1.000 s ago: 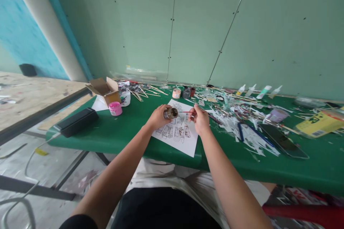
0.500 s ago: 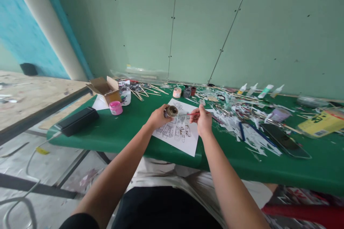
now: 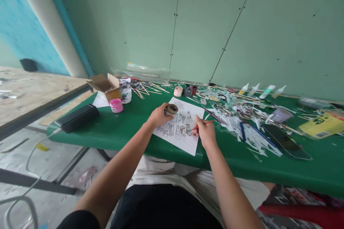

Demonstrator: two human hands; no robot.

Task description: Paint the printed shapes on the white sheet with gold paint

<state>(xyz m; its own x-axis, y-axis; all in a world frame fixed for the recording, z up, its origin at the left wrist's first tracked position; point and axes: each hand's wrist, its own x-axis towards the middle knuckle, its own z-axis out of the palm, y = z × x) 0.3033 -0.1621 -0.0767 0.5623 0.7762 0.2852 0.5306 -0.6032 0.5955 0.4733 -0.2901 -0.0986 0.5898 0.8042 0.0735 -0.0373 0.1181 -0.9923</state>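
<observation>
My left hand (image 3: 158, 116) is closed around a small open jar of brown paint (image 3: 172, 109), held over the upper left part of a white sheet of paper (image 3: 188, 145). Printed on the sheet are rows of small outlined drawings (image 3: 168, 129), some with brown patches. In my right hand (image 3: 204, 132) is a thin red paintbrush (image 3: 205, 123), pinched between the fingers. Its tip points left and sits at or just above a drawing on the right side of the lower row; whether it touches the paper I cannot tell.
Paint jars (image 3: 188, 91) stand behind the sheet. White paper scraps (image 3: 254, 137), a phone (image 3: 286, 141) and a yellow package (image 3: 322, 125) lie to the right. On the left are a pink jar (image 3: 116, 106), a cardboard box (image 3: 109, 91) and a black oblong device (image 3: 77, 117).
My right hand has moved down and toward me with the brush, bringing its tip from beside the jar to a lower drawing. My left hand still holds the jar in nearly the same spot.
</observation>
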